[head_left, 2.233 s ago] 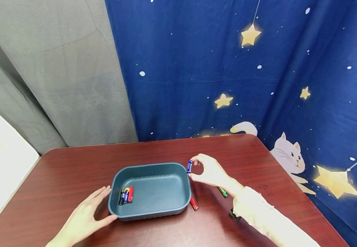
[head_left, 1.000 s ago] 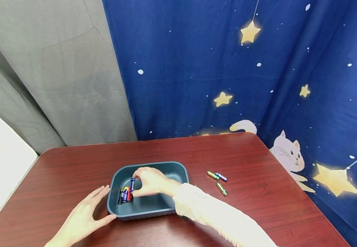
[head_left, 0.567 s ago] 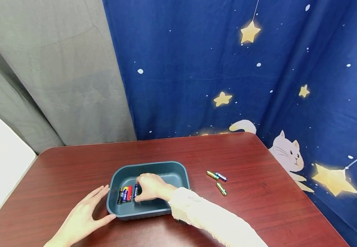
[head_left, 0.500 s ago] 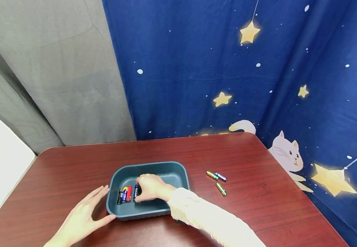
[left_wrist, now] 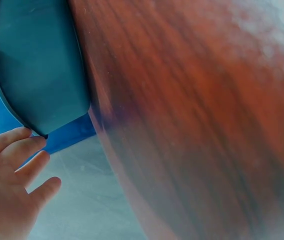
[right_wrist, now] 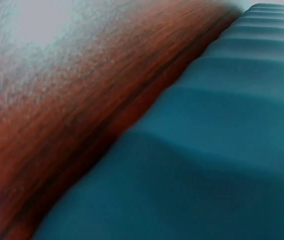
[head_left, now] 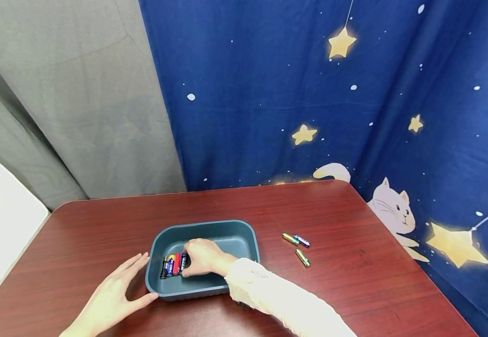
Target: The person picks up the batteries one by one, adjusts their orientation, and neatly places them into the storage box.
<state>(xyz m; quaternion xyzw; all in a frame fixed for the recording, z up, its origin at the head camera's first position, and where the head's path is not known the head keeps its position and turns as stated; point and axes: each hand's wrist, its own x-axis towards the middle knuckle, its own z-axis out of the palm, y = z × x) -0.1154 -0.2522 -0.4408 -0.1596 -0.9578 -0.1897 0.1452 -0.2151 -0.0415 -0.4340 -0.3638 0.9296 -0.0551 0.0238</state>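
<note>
A dark teal basin (head_left: 244, 234) stands on the table. At its left side several batteries lie in a row: a black one (head_left: 164, 267), a blue and yellow one (head_left: 170, 265) and a red one (head_left: 177, 264). Reaching into the basin, my right hand (head_left: 203, 257) pinches a dark blue battery (head_left: 183, 263) upright in the row's line, beside the red one. My left hand (head_left: 115, 295) has its fingers spread and touches the basin's left rim; the left wrist view shows the fingertips (left_wrist: 24, 135) at that rim. In the right wrist view only the basin's ribbed outer wall (right_wrist: 222, 150) and the table appear.
Right of the basin, two green-gold batteries (head_left: 302, 258) and a blue one (head_left: 302, 241) lie loose on the dark red wooden table (head_left: 353, 281). A grey curtain and a blue starry curtain (head_left: 269, 93) hang behind the table's far edge.
My right hand has carried the dark blue battery from right of the basin into it, set it down apart, then slid it left against the red one. My left hand has stayed at the rim.
</note>
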